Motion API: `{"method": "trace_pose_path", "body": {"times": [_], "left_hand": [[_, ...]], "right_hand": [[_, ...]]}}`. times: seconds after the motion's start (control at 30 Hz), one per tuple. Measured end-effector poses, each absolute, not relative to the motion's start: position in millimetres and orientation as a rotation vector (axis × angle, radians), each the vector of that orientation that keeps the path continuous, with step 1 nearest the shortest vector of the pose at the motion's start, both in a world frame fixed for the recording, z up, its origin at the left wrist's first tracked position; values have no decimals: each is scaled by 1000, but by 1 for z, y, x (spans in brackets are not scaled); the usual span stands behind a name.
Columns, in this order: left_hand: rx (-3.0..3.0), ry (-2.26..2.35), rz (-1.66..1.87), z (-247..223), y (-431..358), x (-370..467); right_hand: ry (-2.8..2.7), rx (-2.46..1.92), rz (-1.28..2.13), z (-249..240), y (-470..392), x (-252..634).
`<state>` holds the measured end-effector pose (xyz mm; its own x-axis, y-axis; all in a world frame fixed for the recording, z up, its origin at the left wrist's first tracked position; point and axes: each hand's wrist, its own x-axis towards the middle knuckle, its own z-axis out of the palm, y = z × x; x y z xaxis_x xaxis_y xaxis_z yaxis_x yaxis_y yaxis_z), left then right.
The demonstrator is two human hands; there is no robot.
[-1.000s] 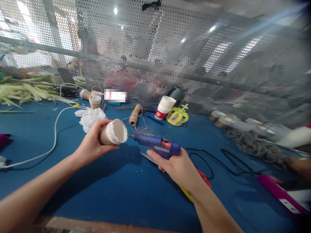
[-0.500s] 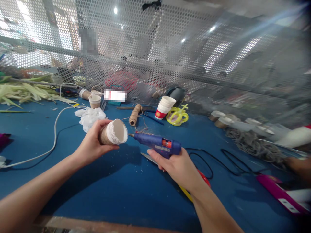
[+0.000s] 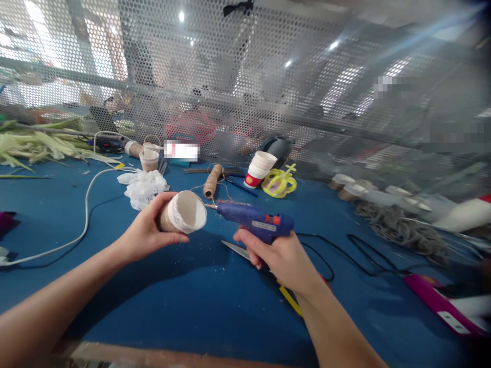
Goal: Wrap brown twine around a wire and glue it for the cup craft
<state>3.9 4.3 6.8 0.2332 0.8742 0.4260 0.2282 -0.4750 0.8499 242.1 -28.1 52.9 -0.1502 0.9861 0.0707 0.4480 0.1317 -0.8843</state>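
My left hand (image 3: 148, 230) is closed around a paper cup (image 3: 186, 212), wrapped in brown twine low down and in white material near the rim. The cup is tilted, its mouth turned toward me and to the right. In my right hand (image 3: 272, 255) is a blue glue gun (image 3: 253, 220), gripped by its handle. Its nozzle points left and ends close to the cup's rim; whether it touches I cannot tell. Beneath the right hand lie scissors (image 3: 236, 249), their handles partly hidden by the wrist. Behind the cup sits a crumpled white plastic bag (image 3: 143, 188).
A twine spool (image 3: 213, 181), stacked paper cups (image 3: 260, 169) and a yellow crown-shaped piece (image 3: 279, 183) stand farther back. Pale husks (image 3: 42, 145) lie at the left. A white cable (image 3: 89, 199) and a purple power strip (image 3: 437, 304) flank the work area. Perforated metal (image 3: 230, 76) borders the table's back.
The glue gun has shifted slightly right and up, its nozzle moving along the rim. The cup has turned a little, showing more of its mouth. A hand at the far right has mostly left view.
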Motion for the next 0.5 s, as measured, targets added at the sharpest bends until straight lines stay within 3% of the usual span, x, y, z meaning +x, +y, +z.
{"method": "trace_pose_path", "body": {"times": [0.2, 0.5], "left_hand": [[1584, 885, 1186, 12, 2, 6], [1413, 833, 1141, 9, 1, 6]], "right_hand": [[-1436, -1163, 1353, 47, -22, 242], [-1281, -1108, 1593, 40, -19, 234]]}}
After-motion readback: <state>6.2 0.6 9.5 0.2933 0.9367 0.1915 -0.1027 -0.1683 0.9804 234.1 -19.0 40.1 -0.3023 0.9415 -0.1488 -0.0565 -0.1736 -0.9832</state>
